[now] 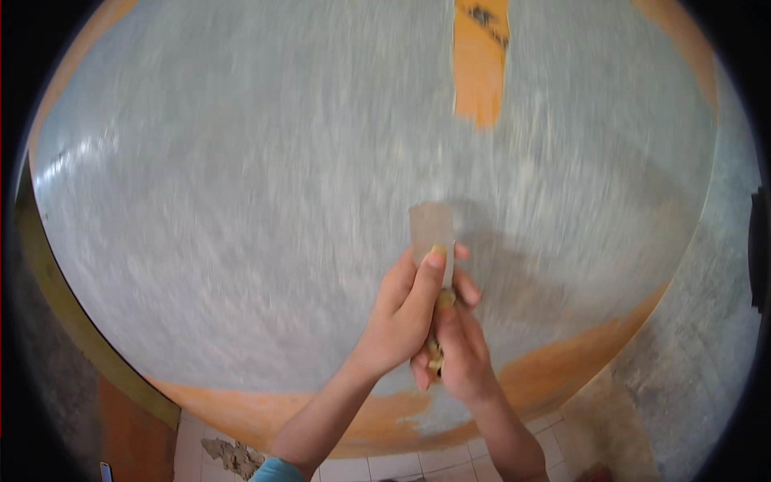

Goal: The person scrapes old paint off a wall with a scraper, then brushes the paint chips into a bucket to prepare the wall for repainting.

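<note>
A putty knife [432, 223] with a flat, pale blade points upward against a grey, streaky wall [265, 177]. Both hands grip it. My left hand [393, 317] is closed round the lower blade, its thumb pressed flat on the front and fingertips showing past the far edge. Just below and to the right, my right hand [464, 349] wraps the worn, yellowish handle, which is partly hidden by the fingers. The blade's top edge lies at or very near the wall; whether it touches, I cannot tell. Its shadow falls to the right.
An orange strip [479, 68] with a dark mark runs down the upper wall. More orange paint [562, 361] borders the bottom. On the left stands an olive-brown frame edge [88, 321]. Crumpled scraps [233, 458] lie on the white tiled floor [393, 466]. A rough grey wall [691, 353] is at right.
</note>
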Tool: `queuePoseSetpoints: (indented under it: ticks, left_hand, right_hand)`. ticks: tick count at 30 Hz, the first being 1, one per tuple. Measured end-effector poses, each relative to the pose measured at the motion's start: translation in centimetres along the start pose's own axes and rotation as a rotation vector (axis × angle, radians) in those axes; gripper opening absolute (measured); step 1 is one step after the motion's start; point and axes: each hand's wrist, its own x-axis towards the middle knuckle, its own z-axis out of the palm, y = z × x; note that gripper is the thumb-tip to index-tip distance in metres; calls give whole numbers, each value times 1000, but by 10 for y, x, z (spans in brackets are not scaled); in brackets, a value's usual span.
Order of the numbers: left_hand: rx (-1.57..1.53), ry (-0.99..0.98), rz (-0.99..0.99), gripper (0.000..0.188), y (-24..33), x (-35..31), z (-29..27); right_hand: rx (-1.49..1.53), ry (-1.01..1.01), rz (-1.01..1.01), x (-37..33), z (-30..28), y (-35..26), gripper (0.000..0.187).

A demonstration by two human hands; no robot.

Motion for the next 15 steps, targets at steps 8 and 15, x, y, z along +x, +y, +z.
queuePoseSetpoints:
  ticks: [8,15]
  left_hand:
    - [51,119,-389,35,96,64,26]
    - [-34,271,-551,34,125,77,49]
  right_hand:
    - [233,250,338,53,35,-101,37]
    - [292,308,476,63,39,-143,38]
